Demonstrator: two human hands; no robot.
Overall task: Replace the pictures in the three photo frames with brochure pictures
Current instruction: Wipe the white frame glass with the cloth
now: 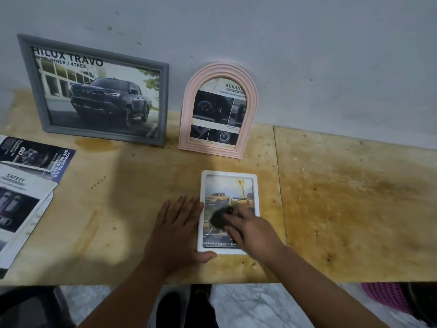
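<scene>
You are working on the white frame [229, 213], which is lying flat and face up on the table [343, 197] at lower centre of the picture. Its long axis is running from the near table edge toward the wall [307, 55], almost straight away from you.

Your left hand [176, 235] is resting open and flat, just beside the frame's left rail. Its fingertips are touching that rail and its thumb is pressing the near left corner. Your right hand [253, 229] is lying on the glass over the lower half of the frame. Its fingers are closed on a dark object [221, 218], apparently a cloth or pad; motion blur is hiding what it is. The two hands are apart, with the frame's left rail between them.

The right hand is the nearer one to the picture surface, and the left is acting as a stop against sliding. The upper half of the frame is lying beyond both hands, toward the wall, so you are likely needing to reach forward along the long axis next.

The grey frame [94, 91] at upper left and the pink frame [218, 110] at upper centre are standing against the wall, each already showing a brochure picture. The white frame is showing one too, so the task is judged nearly complete. The brochure [23, 185] is lying at the left edge, well apart from your hands.
</scene>
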